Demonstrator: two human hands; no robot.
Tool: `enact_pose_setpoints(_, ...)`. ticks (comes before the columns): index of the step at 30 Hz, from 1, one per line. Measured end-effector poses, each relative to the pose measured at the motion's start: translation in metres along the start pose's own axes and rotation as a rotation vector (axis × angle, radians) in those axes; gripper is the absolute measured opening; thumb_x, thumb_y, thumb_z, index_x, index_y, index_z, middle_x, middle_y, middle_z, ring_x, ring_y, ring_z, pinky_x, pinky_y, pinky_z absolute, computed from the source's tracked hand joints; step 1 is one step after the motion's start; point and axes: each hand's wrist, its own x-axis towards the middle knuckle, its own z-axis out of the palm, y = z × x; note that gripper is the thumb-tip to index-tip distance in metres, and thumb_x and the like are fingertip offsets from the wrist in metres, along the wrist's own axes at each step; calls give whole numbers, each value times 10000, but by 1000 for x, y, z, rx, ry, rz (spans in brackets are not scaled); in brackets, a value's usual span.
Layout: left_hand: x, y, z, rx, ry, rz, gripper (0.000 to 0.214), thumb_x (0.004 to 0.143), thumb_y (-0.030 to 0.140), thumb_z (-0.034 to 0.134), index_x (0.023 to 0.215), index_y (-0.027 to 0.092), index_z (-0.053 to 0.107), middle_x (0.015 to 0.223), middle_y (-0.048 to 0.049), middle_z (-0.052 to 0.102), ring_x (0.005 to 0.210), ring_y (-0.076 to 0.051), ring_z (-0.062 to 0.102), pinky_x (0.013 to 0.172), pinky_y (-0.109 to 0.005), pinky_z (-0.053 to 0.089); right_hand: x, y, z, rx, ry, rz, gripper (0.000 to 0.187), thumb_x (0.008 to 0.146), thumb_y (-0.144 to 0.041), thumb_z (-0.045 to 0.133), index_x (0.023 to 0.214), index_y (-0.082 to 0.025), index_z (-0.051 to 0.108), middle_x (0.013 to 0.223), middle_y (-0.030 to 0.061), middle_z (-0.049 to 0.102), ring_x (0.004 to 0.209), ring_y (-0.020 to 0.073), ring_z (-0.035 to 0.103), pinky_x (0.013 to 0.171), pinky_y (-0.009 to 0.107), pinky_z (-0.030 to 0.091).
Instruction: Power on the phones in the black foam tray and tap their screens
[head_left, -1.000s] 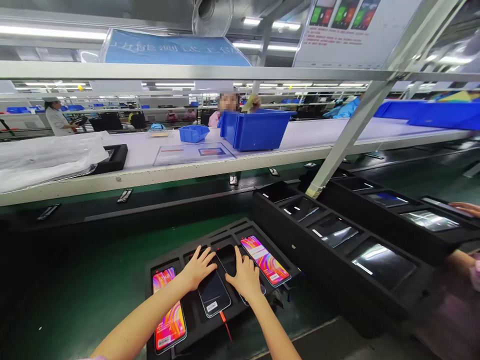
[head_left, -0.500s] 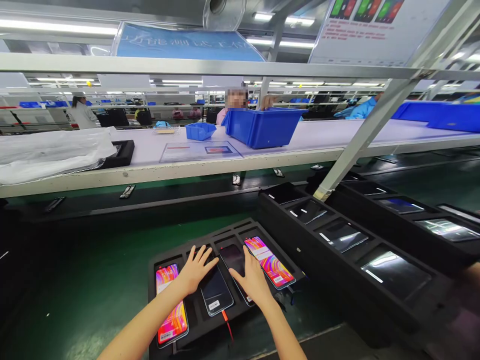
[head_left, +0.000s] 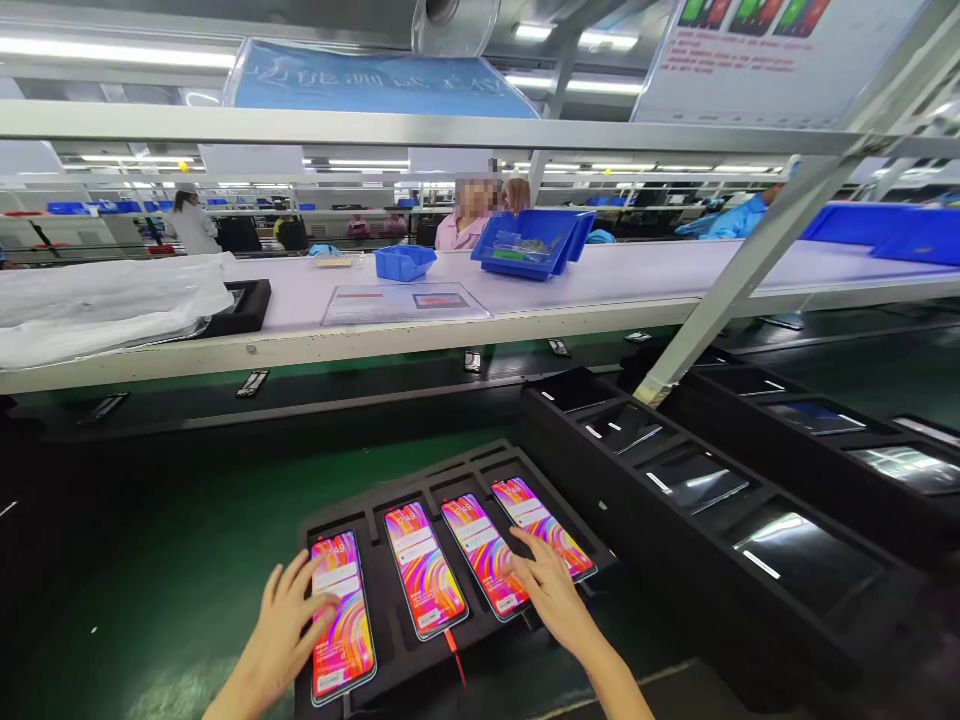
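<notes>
A black foam tray [head_left: 379, 600] holds several smartphones in slots, all with lit pink, orange and yellow lock screens. My left hand [head_left: 285, 625] is over the left edge of the leftmost phone [head_left: 346, 640], fingers spread, fingertips at its screen. Two middle phones, the left one [head_left: 424, 570] and the right one [head_left: 480, 550], lie face up. With fingers apart, my right hand [head_left: 553, 590] reaches over the right middle phone and the lower edge of the rightmost phone [head_left: 529, 510]. A red cable [head_left: 454, 650] is at the bottom of the left middle phone.
To the right, black foam trays [head_left: 637, 500] hold dark-screened devices. A slanted metal post [head_left: 720, 300] rises behind them. Across the back runs a white shelf [head_left: 285, 340] with a small blue bin [head_left: 405, 262] and a tilted larger blue bin [head_left: 525, 245]. A person in pink [head_left: 461, 232] is behind it.
The two middle phones' screens have gone from dark to lit. My left hand has moved left and down to the leftmost phone; my right hand has shifted right. The large blue bin has been tipped.
</notes>
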Motion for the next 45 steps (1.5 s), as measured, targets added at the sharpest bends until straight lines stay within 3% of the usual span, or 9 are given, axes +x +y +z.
enact_pose_setpoints(4,25,17,-15,52,-11,-115,440,827,443,225,1092,386,571,1470,141,140,1453,-147,57,1273,-427,26,13,4,-11,-209,208,26,471,893,-375,260,1109,-239,656,1340,39,405,1292,207,273,1100,391,122)
enact_pose_setpoints(10,43,71,3,-129,-356,431,525,798,548,231,1120,314,573,1413,17,310,1419,-116,176,1279,-446,49,16,30,-48,-198,254,193,519,932,-347,218,883,-226,721,1332,-17,424,1278,175,304,1099,341,142)
enact_pose_setpoints(15,85,65,9,-338,-78,187,436,812,239,276,1145,296,551,1307,-1,451,1417,-107,183,1282,-443,77,28,31,-61,-314,104,313,439,940,-333,277,1199,-202,606,1417,41,302,1334,188,207,1100,349,121)
enact_pose_setpoints(18,86,32,-1,-444,47,-17,455,804,254,288,1207,278,496,1376,8,359,1444,-144,61,1272,-465,85,30,27,-42,-349,263,267,469,911,-321,316,1290,-145,527,1386,110,325,1308,245,236,1069,398,192)
enact_pose_setpoints(21,59,2,-2,-579,165,-227,489,789,363,347,1261,261,424,1456,23,186,1442,-158,22,1278,-441,15,15,10,-5,-188,439,-89,499,934,-375,218,1094,-191,653,1229,104,473,1176,245,388,970,418,317)
enact_pose_setpoints(24,27,-13,13,-809,128,-387,602,755,325,364,1337,204,273,1471,1,134,1429,-135,117,1288,-375,100,-10,-23,33,-107,431,-476,401,957,-348,285,992,-278,678,1115,53,535,1040,197,467,872,362,365)
enact_pose_setpoints(29,-5,-19,46,-1176,31,-455,799,637,206,404,1377,232,104,1468,-28,168,1424,-156,198,1267,-424,152,-32,-76,72,-64,283,-734,300,925,-199,363,964,-251,656,994,52,516,960,166,445,816,318,370)
enact_pose_setpoints(38,-21,-9,56,-1241,74,-328,930,505,186,430,1368,204,85,1488,49,68,1439,-124,68,1294,-376,22,-27,-83,75,44,403,-753,288,907,-116,352,794,-153,614,799,51,480,796,142,425,743,292,306)
enact_pose_setpoints(45,-26,6,36,-1218,60,-357,866,570,218,339,1381,134,49,1484,4,73,1433,-151,83,1290,-394,44,-35,-77,80,-176,373,-670,302,915,-169,363,946,-254,651,1108,31,486,1053,178,400,974,394,213)
